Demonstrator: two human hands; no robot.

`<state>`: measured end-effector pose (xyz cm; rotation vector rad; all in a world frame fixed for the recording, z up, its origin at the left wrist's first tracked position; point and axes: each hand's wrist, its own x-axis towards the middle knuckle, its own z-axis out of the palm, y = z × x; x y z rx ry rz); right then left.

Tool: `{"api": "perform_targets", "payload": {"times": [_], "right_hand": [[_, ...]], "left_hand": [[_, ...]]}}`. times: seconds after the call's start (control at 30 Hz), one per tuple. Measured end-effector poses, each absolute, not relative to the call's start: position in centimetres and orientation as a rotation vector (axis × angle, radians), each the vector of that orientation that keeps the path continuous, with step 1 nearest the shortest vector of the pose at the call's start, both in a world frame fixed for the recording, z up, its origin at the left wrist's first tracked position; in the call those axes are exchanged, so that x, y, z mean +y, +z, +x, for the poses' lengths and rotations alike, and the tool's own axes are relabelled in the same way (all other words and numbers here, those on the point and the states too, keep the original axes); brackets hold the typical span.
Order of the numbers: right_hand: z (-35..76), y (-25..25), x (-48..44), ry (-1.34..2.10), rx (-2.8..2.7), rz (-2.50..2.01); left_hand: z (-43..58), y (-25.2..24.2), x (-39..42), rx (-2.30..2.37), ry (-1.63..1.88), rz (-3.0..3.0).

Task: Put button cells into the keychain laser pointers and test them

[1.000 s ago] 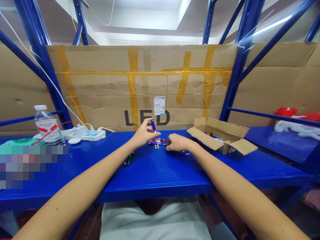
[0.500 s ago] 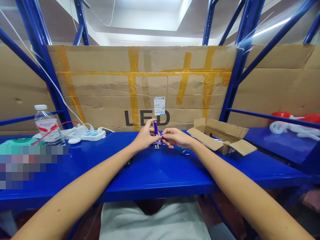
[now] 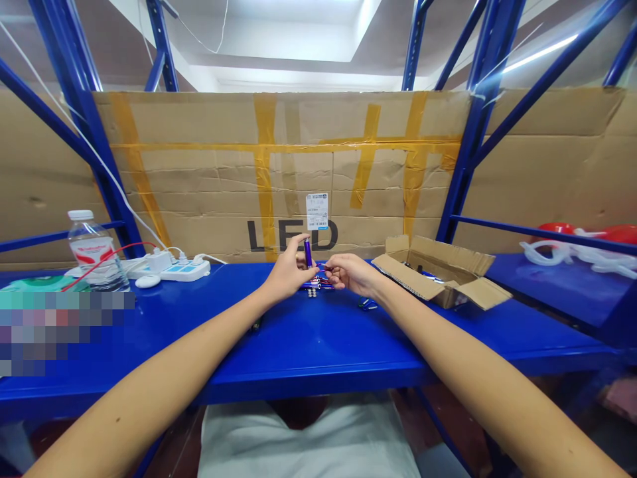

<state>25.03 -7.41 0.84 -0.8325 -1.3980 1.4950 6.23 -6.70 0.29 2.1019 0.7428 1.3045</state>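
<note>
My left hand is closed around an upright purple metal tube, shaped like a small flashlight. Just to its right, my right hand pinches a thin purple piece, too small to make out, close to the left thumb. Below the fingers, more shiny metal tubes lie on the blue table, partly covered by both hands. Several small silver round pieces lie right in front of them. Some blue and green clips, like carabiners, rest beside my right wrist.
An opened cardboard box with small items inside stands at the right. A power strip, a white round object and a water bottle are at the left. Behind rises a large taped cardboard panel. A dark item lies by my left forearm.
My right hand has shifted slightly and its fingers have turned, showing more of the thin purple piece and the tubes below. My left hand and its tube have moved slightly left.
</note>
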Motion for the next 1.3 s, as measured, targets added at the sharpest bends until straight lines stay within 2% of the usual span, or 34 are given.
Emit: {"api": "perform_targets", "payload": {"times": [0.17,0.6,0.9,1.1,1.3], "right_hand": [[24.6,0.9,-7.6,1.517,-1.327,-0.887],[24.0,0.0,-7.8,0.994,-1.646,-0.940],[25.5,0.3,-7.0,0.164,-1.886,-1.098],[25.6,0.3,-7.0,0.115,-1.926,-1.148],[25.2,0.1,-7.2,-0.035,-1.972,-1.107]], "left_hand": [[6.2,-0.2,-6.5,0.752,1.297,2.209],[6.2,-0.5,-6.5,0.781,1.227,2.268],[6.3,-0.5,-6.6,0.796,1.064,2.147],[7.8,-0.6,-7.1,0.783,0.972,1.722],[7.7,0.4,-7.4,0.903,0.895,1.674]]}}
